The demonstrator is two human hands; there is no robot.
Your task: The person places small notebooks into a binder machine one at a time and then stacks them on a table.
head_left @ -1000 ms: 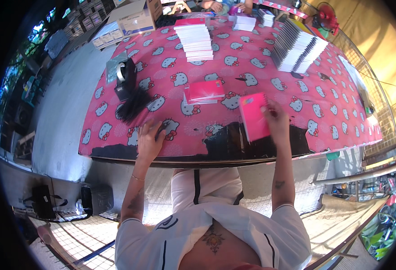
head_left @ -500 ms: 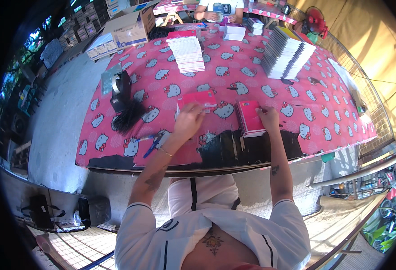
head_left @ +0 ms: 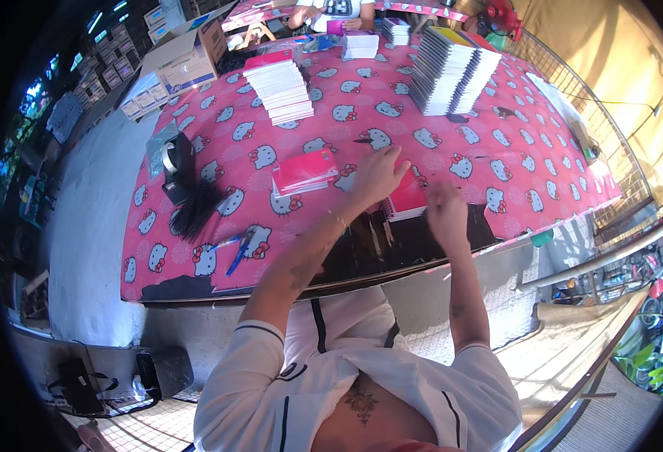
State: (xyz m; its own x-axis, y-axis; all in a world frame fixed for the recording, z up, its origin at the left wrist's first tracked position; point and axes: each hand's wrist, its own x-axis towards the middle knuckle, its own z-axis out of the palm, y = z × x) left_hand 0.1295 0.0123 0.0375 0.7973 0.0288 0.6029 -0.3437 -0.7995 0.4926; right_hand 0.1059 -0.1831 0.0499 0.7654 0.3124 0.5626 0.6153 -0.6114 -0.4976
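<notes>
A small stack of red spiral notebooks (head_left: 407,205) lies near the table's front edge, partly covered by my hands. My left hand (head_left: 379,178) reaches across its upper left part, with fingers closed at the top notebook's far edge. Red shows between the thumb and fingers. At the stack's right side is my right hand (head_left: 447,214), fingers bent and smeared by motion; whether it holds a page or cover is hidden. Left of my left hand, another low, slightly fanned pile of pink-red notebooks (head_left: 305,169) lies flat.
Taller notebook stacks stand behind, one pink-topped (head_left: 282,92) and one yellow-topped (head_left: 441,71). A black brush (head_left: 196,209), a tape dispenser (head_left: 176,167) and a blue pen (head_left: 236,256) lie left. Across the table (head_left: 377,128) sits another person (head_left: 335,13). A cardboard box (head_left: 184,60) stands far left.
My left hand has moved right, from the left pile to the stack by my right hand. My right hand has shifted slightly down. The whole view has swung a little.
</notes>
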